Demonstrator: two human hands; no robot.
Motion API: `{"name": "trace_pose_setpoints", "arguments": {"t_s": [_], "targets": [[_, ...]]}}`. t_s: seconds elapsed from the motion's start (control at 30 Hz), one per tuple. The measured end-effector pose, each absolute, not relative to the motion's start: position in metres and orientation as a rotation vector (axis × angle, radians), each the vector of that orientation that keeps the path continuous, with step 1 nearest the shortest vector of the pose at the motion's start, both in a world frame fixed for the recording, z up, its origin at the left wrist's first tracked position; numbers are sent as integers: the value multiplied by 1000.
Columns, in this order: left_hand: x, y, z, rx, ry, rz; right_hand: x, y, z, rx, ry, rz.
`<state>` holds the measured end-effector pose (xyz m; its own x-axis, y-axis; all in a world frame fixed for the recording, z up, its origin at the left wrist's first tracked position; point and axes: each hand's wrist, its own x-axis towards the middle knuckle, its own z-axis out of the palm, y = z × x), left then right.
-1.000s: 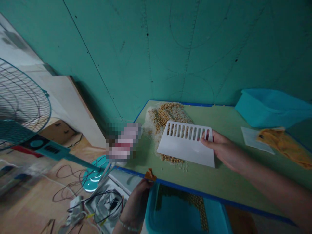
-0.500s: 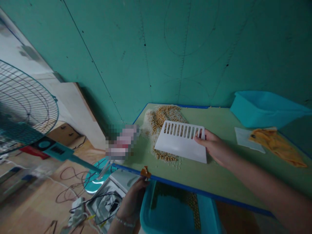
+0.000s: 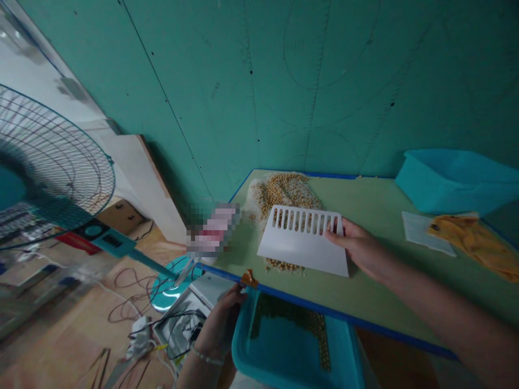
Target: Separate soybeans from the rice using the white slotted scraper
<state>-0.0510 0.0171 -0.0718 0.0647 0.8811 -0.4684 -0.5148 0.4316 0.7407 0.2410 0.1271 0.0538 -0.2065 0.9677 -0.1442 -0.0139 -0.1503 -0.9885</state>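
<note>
My right hand (image 3: 357, 243) grips the right end of a white plastic scraper (image 3: 302, 248) with a row of slots along its upper side. The scraper is tilted over a spread of yellowish beans (image 3: 279, 192) mixed with pale grains on the table. Some beans show beyond it and a few along its near edge. Below the table's front edge, my left hand (image 3: 225, 319) is closed at the left rim of a blue plastic bin (image 3: 300, 356); its fingertips are partly hidden. More beans lie inside that bin.
At the right of the green table (image 3: 365, 200) stand a blue basin (image 3: 454, 183), an orange cloth (image 3: 474, 237) and a white sheet (image 3: 421, 232). A pixelated object (image 3: 214, 229) is at the left corner. A fan (image 3: 105, 237) and cables (image 3: 125, 292) occupy the left side.
The scraper has moved slightly toward the table's front edge and left, with more beans showing behind it. My left hand stays at the bin rim. The whole view has shifted a little.
</note>
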Motion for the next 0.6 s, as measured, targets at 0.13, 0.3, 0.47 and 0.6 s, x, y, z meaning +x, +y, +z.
{"name": "trace_pose_setpoints", "arguments": {"t_s": [0.13,0.3,0.47,0.6], "targets": [[-49,19,-73,426,1052,1090,242,125,55,-1178,-1259,1511],[-47,35,-78,423,1060,1009,242,121,58,-1185,-1252,1523],[-50,46,-82,418,1053,916,242,120,58,-1184,-1261,1502],[-51,48,-85,430,1048,897,242,120,58,-1192,-1266,1480]]}}
